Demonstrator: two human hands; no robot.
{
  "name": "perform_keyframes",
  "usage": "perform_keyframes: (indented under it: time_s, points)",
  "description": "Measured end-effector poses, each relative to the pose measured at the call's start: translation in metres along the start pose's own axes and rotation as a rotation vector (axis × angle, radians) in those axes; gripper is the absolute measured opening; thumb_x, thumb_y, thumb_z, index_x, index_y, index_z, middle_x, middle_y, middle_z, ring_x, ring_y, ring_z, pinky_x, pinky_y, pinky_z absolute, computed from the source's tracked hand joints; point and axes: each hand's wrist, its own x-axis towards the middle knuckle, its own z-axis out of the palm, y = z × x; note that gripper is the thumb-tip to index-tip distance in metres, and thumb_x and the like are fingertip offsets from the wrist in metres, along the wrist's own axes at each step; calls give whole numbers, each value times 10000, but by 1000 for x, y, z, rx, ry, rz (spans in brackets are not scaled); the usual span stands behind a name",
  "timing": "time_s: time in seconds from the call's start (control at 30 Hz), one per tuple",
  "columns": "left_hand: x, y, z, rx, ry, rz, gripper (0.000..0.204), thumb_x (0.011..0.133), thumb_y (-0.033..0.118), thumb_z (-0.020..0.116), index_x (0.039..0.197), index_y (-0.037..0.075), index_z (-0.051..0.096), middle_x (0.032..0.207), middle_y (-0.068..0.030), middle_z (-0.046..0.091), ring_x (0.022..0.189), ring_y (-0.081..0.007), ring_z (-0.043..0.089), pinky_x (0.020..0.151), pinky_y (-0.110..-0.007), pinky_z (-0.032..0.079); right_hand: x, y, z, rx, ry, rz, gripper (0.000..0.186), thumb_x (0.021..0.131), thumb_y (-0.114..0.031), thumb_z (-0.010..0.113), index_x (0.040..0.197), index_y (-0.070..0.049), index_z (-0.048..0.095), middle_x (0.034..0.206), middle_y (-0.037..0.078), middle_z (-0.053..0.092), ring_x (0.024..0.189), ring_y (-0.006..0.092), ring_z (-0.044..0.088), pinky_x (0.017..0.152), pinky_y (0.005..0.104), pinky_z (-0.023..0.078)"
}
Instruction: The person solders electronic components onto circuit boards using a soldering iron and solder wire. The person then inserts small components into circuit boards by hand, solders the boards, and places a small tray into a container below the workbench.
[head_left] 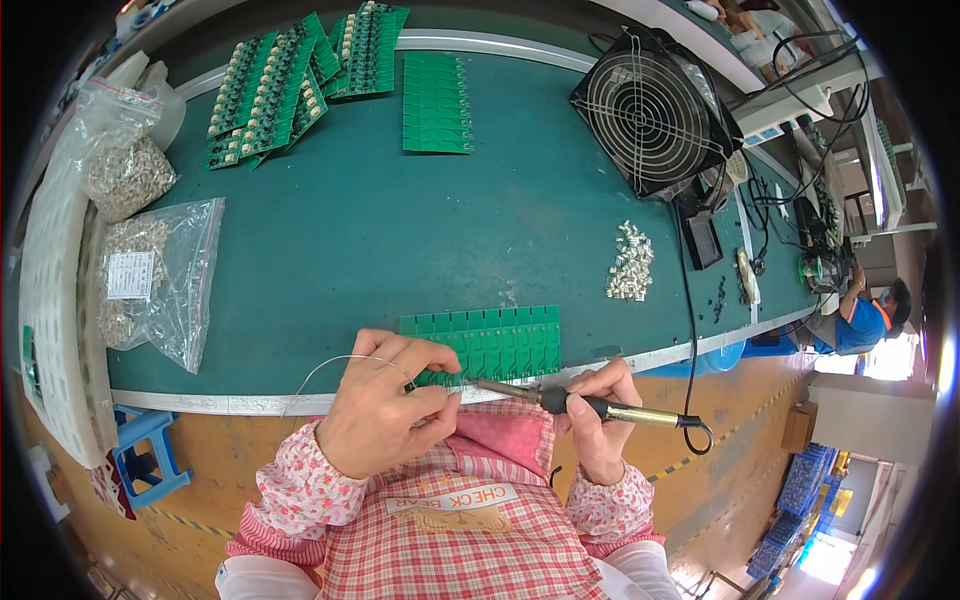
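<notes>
Head view: my left hand (pixel 385 405) pinches a thin wire (pixel 340 357) at the green board (pixel 490 335) by the table's near edge (pixel 250 404); my right hand's (pixel 600 415) fingers close round the soldering iron (pixel 552 400). A slip could burn my left fingertips (pixel 448 357), so near its tip.

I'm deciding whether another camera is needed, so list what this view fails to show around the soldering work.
Head view: near left part of the circuit board, covered by the left hand.
Head view: whether the tip of the soldering iron touches the board; too small to tell.
Head view: lower boards in the stack, hidden beneath upper ones.
</notes>
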Motion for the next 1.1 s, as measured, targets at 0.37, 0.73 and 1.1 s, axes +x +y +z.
perform_keyframes:
  time_s: [0.37, 0.73, 1.1]
  points:
    - [-7, -5, -9, 14, 29, 22, 168, 596, 64, 700, 544, 83, 542, 923, -24, 616, 878, -232, 580, 725, -374, 393, -1, -2, -1, 73, 64, -28, 177, 827, -17, 625, 880, 3, 457, 701, 96, 586, 503, 81, 529, 469, 202, 436]
    - [-8, -6, -7, -2, 36, 12, 156, 623, 59, 689, 552, 64, 549, 924, -25, 614, 884, -237, 575, 737, -383, 399, 0, 2, 11, 23, -19, -24, 184, 825, -9, 635, 879, 3, 459, 698, 92, 585, 514, 73, 519, 471, 204, 427]
    - [-8, -7, -3, 16, 42, 19, 145, 620, 64, 684, 556, 67, 554, 917, -24, 595, 892, -243, 562, 745, -387, 402, -1, 3, 12, -4, 5, -30, 188, 824, -14, 646, 875, 1, 466, 714, 86, 589, 520, 67, 521, 474, 202, 421]
